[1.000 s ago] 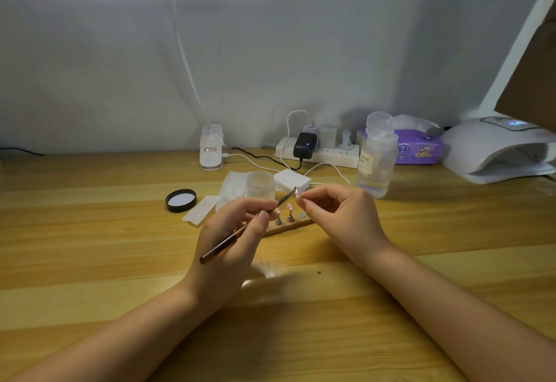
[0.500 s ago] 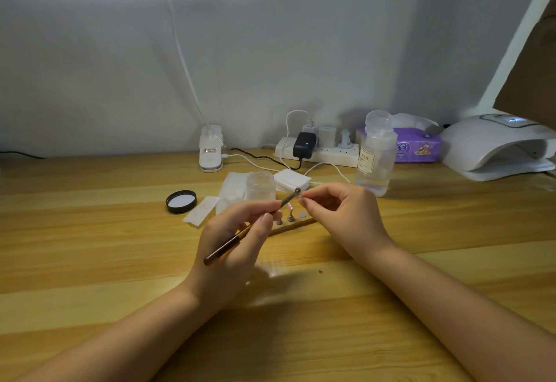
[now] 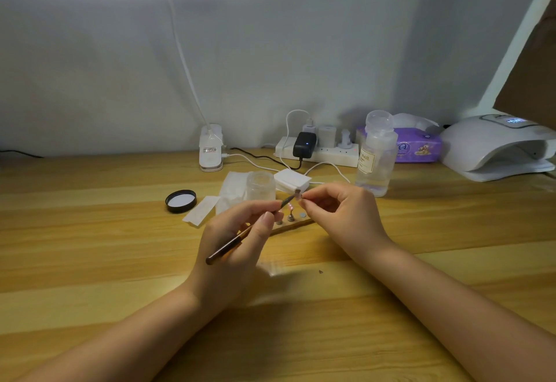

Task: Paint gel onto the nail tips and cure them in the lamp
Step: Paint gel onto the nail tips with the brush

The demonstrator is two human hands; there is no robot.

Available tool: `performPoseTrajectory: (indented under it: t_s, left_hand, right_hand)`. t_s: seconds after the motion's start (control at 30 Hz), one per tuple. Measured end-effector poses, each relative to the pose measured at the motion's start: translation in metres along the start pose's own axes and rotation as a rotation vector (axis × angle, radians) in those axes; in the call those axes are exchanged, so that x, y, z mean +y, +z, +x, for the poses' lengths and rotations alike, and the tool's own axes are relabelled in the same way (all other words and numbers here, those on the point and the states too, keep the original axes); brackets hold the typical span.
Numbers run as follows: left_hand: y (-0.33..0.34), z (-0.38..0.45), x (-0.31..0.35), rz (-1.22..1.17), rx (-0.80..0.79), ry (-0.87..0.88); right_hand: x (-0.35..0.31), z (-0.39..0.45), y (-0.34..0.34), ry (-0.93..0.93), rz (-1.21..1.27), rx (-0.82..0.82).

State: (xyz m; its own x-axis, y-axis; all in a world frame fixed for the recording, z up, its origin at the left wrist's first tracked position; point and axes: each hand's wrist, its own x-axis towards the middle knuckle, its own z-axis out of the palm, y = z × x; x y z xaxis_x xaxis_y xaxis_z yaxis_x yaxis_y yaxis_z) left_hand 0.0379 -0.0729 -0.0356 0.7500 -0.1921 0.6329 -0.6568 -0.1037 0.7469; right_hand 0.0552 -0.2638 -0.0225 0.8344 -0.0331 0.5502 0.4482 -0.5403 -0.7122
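Note:
My left hand point(image 3: 237, 240) grips a thin brown gel brush point(image 3: 228, 246), its bristle end raised to a small pale nail tip point(image 3: 298, 196). My right hand point(image 3: 340, 216) pinches that nail tip between thumb and forefinger just above the desk. Below the hands a wooden holder strip point(image 3: 296, 225) carries more nail tips on small metal stands point(image 3: 290, 216). An open clear gel jar point(image 3: 260, 186) stands just behind my left hand, its black lid point(image 3: 180, 200) lying to the left. The white curing lamp point(image 3: 496, 152) sits at the far right.
A clear liquid bottle point(image 3: 376, 155) stands right of centre. Behind it are a power strip point(image 3: 319, 152) with plugs and cables, a purple wipes pack point(image 3: 418, 146) and a desk lamp base point(image 3: 211, 148). White paper wipes point(image 3: 204, 210) lie near the jar on the wooden desk point(image 3: 90, 261).
Both hands have stayed almost in place; the brush tip has shifted slightly against the pinched nail tip.

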Motion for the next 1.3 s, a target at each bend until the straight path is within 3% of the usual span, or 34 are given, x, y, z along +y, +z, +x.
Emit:
performPoseTrajectory:
  t_s: [0.2,0.5,0.9,1.3]
  left_hand:
    - [-0.0023,-0.0003,0.002,-0.006,0.018,0.024]
    - [0.0002,0.0004,0.005,0.159,-0.013,0.084]
    - [0.0004,0.0012,0.0032,0.116,0.006,0.051]
    - [-0.0009,0.0016,-0.0013,0.009,0.021,0.063]
  right_hand:
    - [0.0005,-0.0001,-0.0006,-0.028,-0.014,0.016]
    - [-0.0014,-0.0002,-0.0029,-0.213,-0.25,0.025]
    - [0.0034,-0.0002,-0.0008,-0.215,-0.216,0.02]
    - [0.0051,-0.0005,-0.002,0.078,0.114,0.013]
